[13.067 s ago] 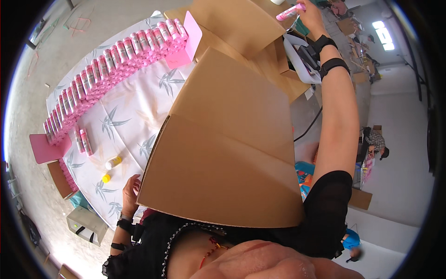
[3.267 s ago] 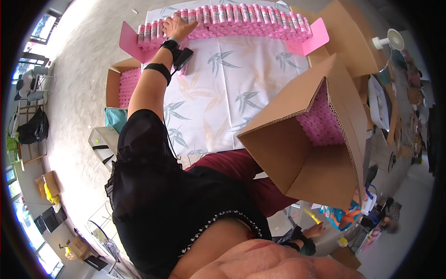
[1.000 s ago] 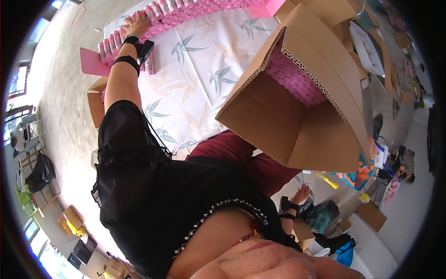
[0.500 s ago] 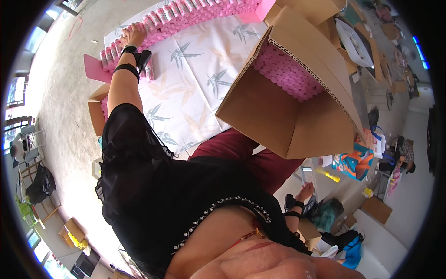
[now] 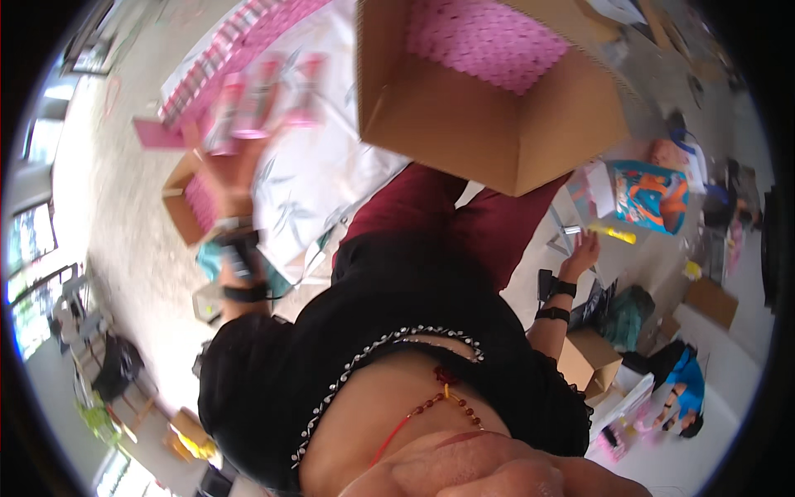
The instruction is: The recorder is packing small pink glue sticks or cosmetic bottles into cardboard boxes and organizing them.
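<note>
Three pink-and-silver cylindrical canisters [image 5: 263,101] fan out just beyond my left hand [image 5: 230,166], which is smeared by motion. It appears to grip them at their near ends, but the fingers are not distinct. Behind them a long row of like canisters [image 5: 211,62] lies along the far left edge of the patterned white tablecloth [image 5: 335,116]. My right hand [image 5: 585,250] hangs low beside my right thigh, fingers loosely apart and nothing visible in it. In front of my legs stands a large cardboard box [image 5: 472,124], tilted with its mouth toward me and pink round-ended items [image 5: 484,41] packed inside.
A smaller cardboard box [image 5: 184,217] with pink contents is left of the table. Near my right hand are a yellow tube [image 5: 614,235] and a blue-orange bag [image 5: 650,197]. Another open box [image 5: 588,360] stands lower right. A person in blue [image 5: 686,385] is in the background.
My left hand has come back from the canister row toward me, with three canisters now beyond its fingers. My right hand has risen a little in the picture, and the view has shifted.
</note>
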{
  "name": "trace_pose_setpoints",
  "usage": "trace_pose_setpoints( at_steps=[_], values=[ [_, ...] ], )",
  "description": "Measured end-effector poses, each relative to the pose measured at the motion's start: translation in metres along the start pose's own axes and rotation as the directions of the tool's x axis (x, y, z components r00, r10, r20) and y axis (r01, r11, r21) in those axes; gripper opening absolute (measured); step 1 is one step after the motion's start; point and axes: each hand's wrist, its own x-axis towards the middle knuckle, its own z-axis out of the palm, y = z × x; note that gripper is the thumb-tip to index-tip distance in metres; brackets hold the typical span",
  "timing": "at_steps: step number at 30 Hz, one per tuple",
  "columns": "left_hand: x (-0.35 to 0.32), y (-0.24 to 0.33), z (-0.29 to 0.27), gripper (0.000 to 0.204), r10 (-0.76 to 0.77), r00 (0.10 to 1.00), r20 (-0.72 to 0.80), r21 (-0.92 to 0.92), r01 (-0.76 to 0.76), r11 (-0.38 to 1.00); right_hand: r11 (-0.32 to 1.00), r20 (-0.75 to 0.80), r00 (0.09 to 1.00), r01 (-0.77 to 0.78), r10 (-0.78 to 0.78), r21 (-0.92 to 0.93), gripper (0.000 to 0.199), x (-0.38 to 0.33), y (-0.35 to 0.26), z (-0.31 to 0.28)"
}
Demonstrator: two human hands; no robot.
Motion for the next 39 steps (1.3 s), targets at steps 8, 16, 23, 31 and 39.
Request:
trace_pose_setpoints(
  at_steps=[8, 16, 23, 31, 39],
  values=[
    [-0.031, -0.144, -0.092, 0.053, -0.036, 0.974, -0.226, -0.33, -0.042, 0.943, 0.972, 0.112, 0.989, 0.074, -0.101, 0.222, 0.032, -0.114, -0.077, 0.123],
    [-0.029, -0.16, -0.139, 0.054, 0.017, 0.935, -0.354, -0.037, -0.032, 0.999, 0.969, 0.184, 0.954, 0.245, -0.237, -0.025, 0.025, -0.142, -0.103, 0.104],
    [-0.026, -0.181, -0.132, 0.084, 0.265, 0.877, -0.401, 0.72, 0.122, 0.684, 0.691, 0.95, 0.133, 0.715, -0.281, 0.105, 0.019, -0.214, -0.165, 0.161],
    [-0.017, -0.116, -0.171, 0.064, 0.499, 0.866, -0.009, 0.985, 0.093, -0.144, 0.535, 0.978, -0.211, 0.826, -0.003, 0.18, 0.056, -0.236, -0.119, 0.29],
    [-0.024, -0.09, -0.198, 0.065, 0.326, 0.941, 0.088, 0.89, 0.073, -0.45, 0.438, 1.0, 0.003, 0.899, -0.031, 0.011, 0.068, -0.25, -0.07, 0.352]
  ],
)
